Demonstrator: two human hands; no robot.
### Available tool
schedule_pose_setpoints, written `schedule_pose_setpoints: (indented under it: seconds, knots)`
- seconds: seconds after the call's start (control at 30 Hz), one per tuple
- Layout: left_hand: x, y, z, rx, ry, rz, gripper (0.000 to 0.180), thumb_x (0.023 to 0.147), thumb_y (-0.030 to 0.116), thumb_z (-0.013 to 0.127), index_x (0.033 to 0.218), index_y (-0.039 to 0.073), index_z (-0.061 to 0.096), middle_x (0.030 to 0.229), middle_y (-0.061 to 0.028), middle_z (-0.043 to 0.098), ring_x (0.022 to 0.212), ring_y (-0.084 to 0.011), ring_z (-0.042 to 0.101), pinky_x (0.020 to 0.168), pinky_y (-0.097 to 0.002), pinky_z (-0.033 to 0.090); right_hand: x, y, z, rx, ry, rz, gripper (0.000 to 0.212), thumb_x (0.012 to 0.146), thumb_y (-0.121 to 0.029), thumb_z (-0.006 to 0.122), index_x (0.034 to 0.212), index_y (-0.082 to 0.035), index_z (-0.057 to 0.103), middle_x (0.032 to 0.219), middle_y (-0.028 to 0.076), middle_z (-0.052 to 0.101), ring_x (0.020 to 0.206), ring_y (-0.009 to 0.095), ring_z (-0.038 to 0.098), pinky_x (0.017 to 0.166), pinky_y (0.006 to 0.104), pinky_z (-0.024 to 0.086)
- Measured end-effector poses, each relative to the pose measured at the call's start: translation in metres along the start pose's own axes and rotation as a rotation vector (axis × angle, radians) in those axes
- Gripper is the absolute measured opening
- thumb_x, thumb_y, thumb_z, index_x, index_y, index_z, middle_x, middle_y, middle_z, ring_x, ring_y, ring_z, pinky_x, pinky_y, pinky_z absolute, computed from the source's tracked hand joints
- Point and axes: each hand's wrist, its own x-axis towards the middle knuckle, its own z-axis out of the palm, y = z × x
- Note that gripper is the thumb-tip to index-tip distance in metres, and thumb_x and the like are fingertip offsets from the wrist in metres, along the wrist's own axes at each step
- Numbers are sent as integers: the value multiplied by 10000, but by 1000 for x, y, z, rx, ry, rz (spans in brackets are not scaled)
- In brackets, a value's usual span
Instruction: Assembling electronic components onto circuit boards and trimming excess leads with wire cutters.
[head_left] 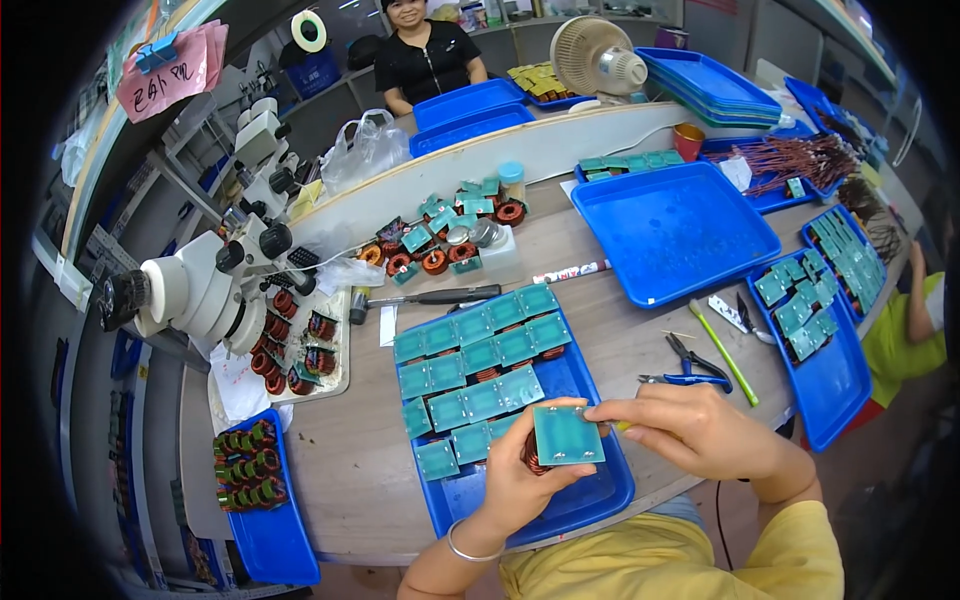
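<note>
My left hand (512,492) is closed around a copper-wound coil (534,456) with a square green circuit board (568,436) on top. The board faces up, and solder points show near its edges. At the board's upper right corner, my right hand (705,430) is closed in a pinch. A bit of yellow shows between its fingers, but most of what it holds is hidden. Beneath both hands lies a blue tray (590,500) with rows of similar board-topped coils (482,352).
Pliers (697,365) and a green brush-like stick (724,352) lie to the right, near a blue tray of boards (838,395). Beyond them is a large blue tray (675,230). A hammer (430,297) and a microscope (195,290) stand left. Across the partition sits a person (430,60).
</note>
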Motion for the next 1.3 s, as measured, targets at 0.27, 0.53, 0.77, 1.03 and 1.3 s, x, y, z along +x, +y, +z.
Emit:
schedule_pose_setpoints:
  seconds: [0.27,0.53,0.77,1.03,1.3]
  knots:
    - [0,-3,1,-115,22,-27,538,724,30,723,1186,-24,453,1040,-142,609,994,-206,598,838,-286,481,-2,1,9,104,85,38,365,801,-30,583,1159,-98,569,684,92,506,581,238,527,533,327,420]
    - [2,-5,-4,-321,-48,-55,575,783,299,688,1175,-44,446,989,-176,607,706,-168,595,577,-226,478,-3,17,15,193,388,-57,317,839,-15,530,1154,-44,555,744,67,541,586,135,519,532,284,433]
    - [8,-5,0,-372,-18,-142,735,696,508,680,1159,-17,457,894,-196,607,591,-164,542,455,-206,397,-23,66,25,325,426,360,312,856,-46,511,1168,-35,522,890,78,610,654,151,561,620,287,468]
    - [10,1,2,-170,25,-125,516,795,175,673,1210,-18,434,1003,-171,586,753,-200,580,595,-265,476,-31,89,70,-54,372,374,338,739,-56,624,1069,-35,554,903,163,593,818,302,585,690,357,469]
    - [3,-2,-15,34,194,-197,462,827,45,606,1254,14,432,844,-73,582,722,-135,561,648,-254,471,-33,83,89,-138,342,301,286,716,-41,627,998,-26,586,858,170,543,863,349,536,766,409,442]
